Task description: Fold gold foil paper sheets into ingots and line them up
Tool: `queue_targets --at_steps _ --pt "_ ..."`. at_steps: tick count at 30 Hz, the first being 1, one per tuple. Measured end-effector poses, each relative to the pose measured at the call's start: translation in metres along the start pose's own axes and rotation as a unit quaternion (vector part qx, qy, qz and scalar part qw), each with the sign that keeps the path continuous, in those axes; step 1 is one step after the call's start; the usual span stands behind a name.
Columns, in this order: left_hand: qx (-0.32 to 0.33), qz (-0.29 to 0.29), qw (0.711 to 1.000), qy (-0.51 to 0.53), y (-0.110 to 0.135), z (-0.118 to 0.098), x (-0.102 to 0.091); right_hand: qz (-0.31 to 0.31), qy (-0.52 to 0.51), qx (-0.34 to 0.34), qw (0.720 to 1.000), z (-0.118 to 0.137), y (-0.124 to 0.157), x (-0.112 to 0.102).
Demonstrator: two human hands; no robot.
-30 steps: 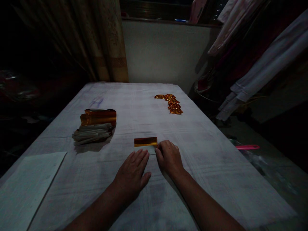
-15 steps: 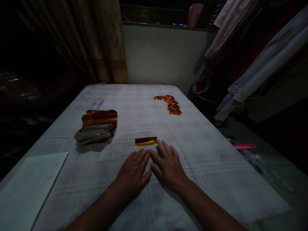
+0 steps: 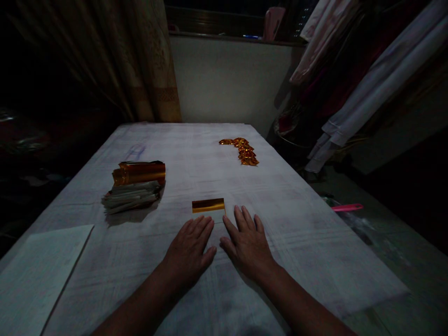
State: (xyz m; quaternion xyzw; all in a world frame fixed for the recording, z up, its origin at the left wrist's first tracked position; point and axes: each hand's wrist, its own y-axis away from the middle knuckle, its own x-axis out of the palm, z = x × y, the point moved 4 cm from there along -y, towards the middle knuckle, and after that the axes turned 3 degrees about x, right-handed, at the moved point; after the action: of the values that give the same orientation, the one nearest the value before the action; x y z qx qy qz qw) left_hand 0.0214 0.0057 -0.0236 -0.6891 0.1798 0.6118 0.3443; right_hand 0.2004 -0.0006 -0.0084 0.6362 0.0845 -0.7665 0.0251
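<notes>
A sheet of gold foil paper [image 3: 208,205] lies on the table in front of my hands, its near part pale and partly covered. My left hand [image 3: 191,247] rests flat, palm down, with its fingertips at the paper's near edge. My right hand [image 3: 248,245] is also palm down with fingers spread, its index fingertip by the paper's right corner. Neither hand grasps anything. Left of them is a stack of foil papers, with gold sheets [image 3: 143,173] behind and grey-backed sheets [image 3: 133,197] in front. Several folded gold foil pieces [image 3: 247,153] lie in a bent row farther back.
A pale plaid cloth covers the table [image 3: 196,158]. A white board or sheet [image 3: 45,270] lies at the left front. Clothes [image 3: 357,112] hang to the right, above a pink handle [image 3: 347,207]. A curtain [image 3: 150,70] hangs behind the table, and a pink jug [image 3: 273,23] stands on the sill.
My hands have moved slightly apart, and my right fingers have shifted off the paper's right end. The whole view has turned a little to the right.
</notes>
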Motion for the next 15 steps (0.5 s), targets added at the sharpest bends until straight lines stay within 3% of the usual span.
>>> queue_targets --at_steps 12,15 --pt "-0.02 0.005 0.999 -0.045 0.03 0.034 -0.026 0.003 0.001 0.009 1.0 0.002 0.0 0.002" --pt "-0.021 0.006 0.998 -0.065 0.028 0.034 -0.034 0.011 0.002 0.013 1.0 0.002 0.0 0.002"
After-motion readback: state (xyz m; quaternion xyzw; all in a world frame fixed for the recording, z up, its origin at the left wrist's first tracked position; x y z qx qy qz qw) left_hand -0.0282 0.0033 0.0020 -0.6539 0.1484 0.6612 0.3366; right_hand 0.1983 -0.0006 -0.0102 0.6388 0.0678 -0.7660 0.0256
